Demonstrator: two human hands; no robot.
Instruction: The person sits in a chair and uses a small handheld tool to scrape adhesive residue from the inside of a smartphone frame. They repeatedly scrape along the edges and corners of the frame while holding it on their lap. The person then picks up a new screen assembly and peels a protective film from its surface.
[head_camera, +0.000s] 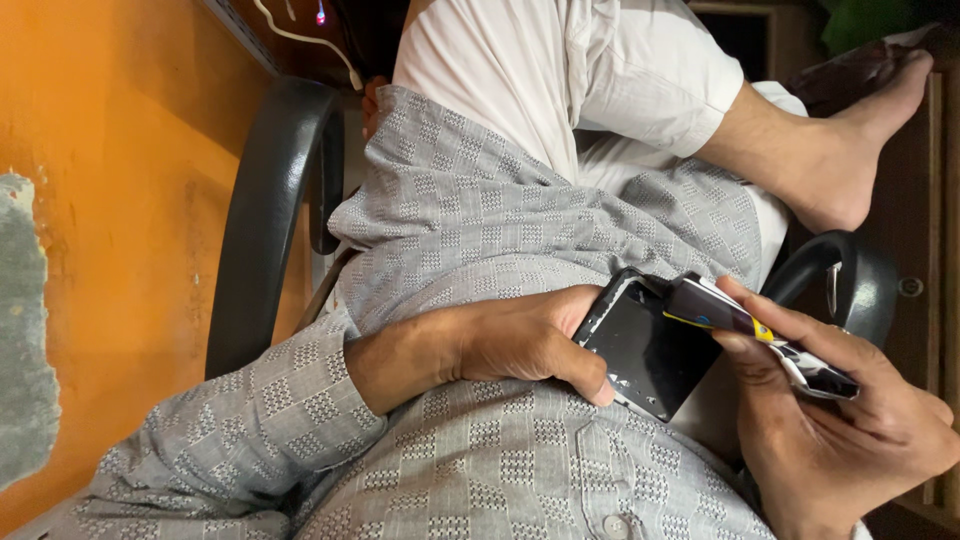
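My left hand (520, 345) grips a black phone-like device (645, 350) against my lap, thumb along its lower edge. My right hand (835, 430) holds a thin flat panel (760, 335) with yellow and blue marks, pinched between thumb and fingers. One end of the panel meets the device's upper corner, and the rest angles away from it to the right. I wear a grey checked shirt (480, 220) with a long sleeve and white trousers (560, 70).
I sit in a chair with black padded armrests, one on the left (270, 210) and one on the right (850, 275). A bare foot (850, 140) rests at upper right. An orange wall (110, 200) fills the left. A white cable (310, 40) hangs at top.
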